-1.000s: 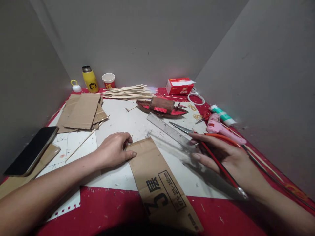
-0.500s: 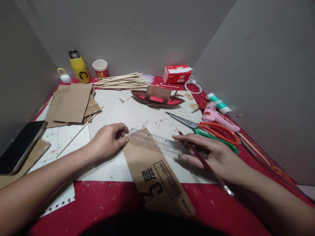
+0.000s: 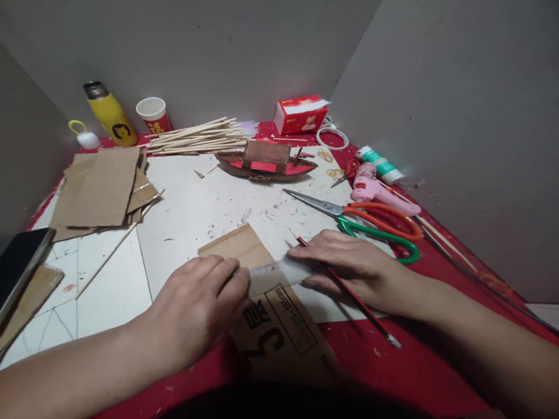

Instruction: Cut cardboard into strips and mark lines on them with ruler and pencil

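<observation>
A strip of brown cardboard (image 3: 236, 247) with black print lies at the table's near edge. A clear ruler (image 3: 275, 273) lies across it. My left hand (image 3: 201, 305) presses down on the ruler's left end and the cardboard. My right hand (image 3: 349, 265) rests on the ruler's right end and holds a red pencil (image 3: 358, 302) between its fingers, the tip pointing away from me.
Orange-and-green scissors (image 3: 371, 224) lie just beyond my right hand. A pink glue gun (image 3: 379, 189), small model boat (image 3: 266, 163), bundle of wooden sticks (image 3: 196, 137), tissue box (image 3: 299, 113), paper cup (image 3: 152, 113), yellow bottle (image 3: 107, 113), cardboard stack (image 3: 100, 189) and phone (image 3: 17, 270) surround the white board (image 3: 196, 203).
The ruler moved from the far right down onto the cardboard strip. My left hand shifted from the strip's top edge onto the ruler. My right hand came in with the pencil.
</observation>
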Available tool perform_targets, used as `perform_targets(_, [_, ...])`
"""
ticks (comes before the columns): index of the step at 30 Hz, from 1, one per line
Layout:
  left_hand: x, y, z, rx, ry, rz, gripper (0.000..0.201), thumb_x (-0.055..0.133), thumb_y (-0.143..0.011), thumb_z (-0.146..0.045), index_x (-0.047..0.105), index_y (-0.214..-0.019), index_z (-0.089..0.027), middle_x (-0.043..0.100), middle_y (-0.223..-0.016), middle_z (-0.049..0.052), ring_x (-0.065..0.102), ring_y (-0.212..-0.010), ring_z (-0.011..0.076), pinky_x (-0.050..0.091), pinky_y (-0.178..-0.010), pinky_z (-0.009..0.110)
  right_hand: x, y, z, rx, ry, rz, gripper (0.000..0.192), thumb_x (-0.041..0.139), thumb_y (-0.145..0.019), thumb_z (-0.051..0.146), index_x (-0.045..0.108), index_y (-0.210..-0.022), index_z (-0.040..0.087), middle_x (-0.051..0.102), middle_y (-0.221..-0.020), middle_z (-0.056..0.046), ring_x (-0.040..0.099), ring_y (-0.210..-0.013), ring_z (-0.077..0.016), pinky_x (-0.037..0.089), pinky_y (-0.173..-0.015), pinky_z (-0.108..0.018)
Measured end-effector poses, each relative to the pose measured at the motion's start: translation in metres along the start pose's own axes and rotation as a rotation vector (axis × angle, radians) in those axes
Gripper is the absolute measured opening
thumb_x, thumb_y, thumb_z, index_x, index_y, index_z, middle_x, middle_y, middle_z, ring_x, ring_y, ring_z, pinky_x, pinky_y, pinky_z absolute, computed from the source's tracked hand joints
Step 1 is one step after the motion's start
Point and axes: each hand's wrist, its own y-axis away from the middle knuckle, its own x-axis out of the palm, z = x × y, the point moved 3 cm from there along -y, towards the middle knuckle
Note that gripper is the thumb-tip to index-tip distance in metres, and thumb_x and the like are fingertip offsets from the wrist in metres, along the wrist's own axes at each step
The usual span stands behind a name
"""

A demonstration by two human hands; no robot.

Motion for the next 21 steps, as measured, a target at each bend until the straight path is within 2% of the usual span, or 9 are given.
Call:
perform_targets(4, [0.001,-0.003,0.002,-0.008,-0.004,0.015,0.014,0.054,-0.098,-0.019,0.065,-0.103,-0.013,0.073,-0.094,0.008,0.061,-0.071,0.023,0.05,-0.059,0.038,0.005,0.002,-0.007,-0.019,0.056,-0.022,0.039,0.061,-0.099,0.026,0.057,-0.137,0.022,0.072,-0.1,-0.01,0.065,-0.092,-0.0212,0.057,-0.078,-0.037])
perform_targets(11, [0.0,-0.002,0.004,-0.008,0.014,0.043,0.013,0.053,-0.099,-0.015,0.063,-0.107,-0.012,0.072,-0.097,0.009,0.062,-0.076,0.0216,0.052,-0.063,0.036,0.009,0.004,-0.013,-0.025,0.144,-0.026,0.04,0.058,-0.1,0.026,0.055,-0.14,0.022,0.072,-0.113,-0.011,0.064,-0.104,-0.0244,0.058,-0.085,-0.041])
perform_targets(15, [-0.001,-0.001,0.008,-0.017,-0.002,0.045,0.012,0.055,-0.098,-0.014,0.065,-0.105,-0.011,0.071,-0.093,0.009,0.062,-0.075,0.0217,0.053,-0.064,0.036,0.01,0.003,-0.014,-0.033,0.176,-0.036,0.045,0.058,-0.099,0.025,0.051,-0.143,0.024,0.073,-0.114,-0.012,0.066,-0.107,-0.0255,0.057,-0.089,-0.043])
perform_targets(18, [-0.003,-0.001,0.008,-0.024,-0.035,0.021,0.013,0.054,-0.098,-0.015,0.066,-0.1,-0.012,0.07,-0.088,0.008,0.062,-0.072,0.0215,0.053,-0.06,0.036,0.012,0.001,-0.015,-0.032,0.169,-0.052,0.048,0.058,-0.099,0.025,0.048,-0.146,0.026,0.073,-0.115,-0.011,0.067,-0.109,-0.0254,0.056,-0.092,-0.045])
perform_targets(21, [-0.004,-0.001,0.004,-0.05,-0.088,0.049,0.015,0.052,-0.097,-0.013,0.066,-0.094,-0.014,0.067,-0.081,0.005,0.06,-0.067,0.0218,0.051,-0.055,0.037,0.014,-0.001,-0.015,-0.046,0.145,-0.065,0.049,0.06,-0.098,0.023,0.049,-0.146,0.025,0.072,-0.119,-0.011,0.066,-0.112,-0.025,0.055,-0.096,-0.046])
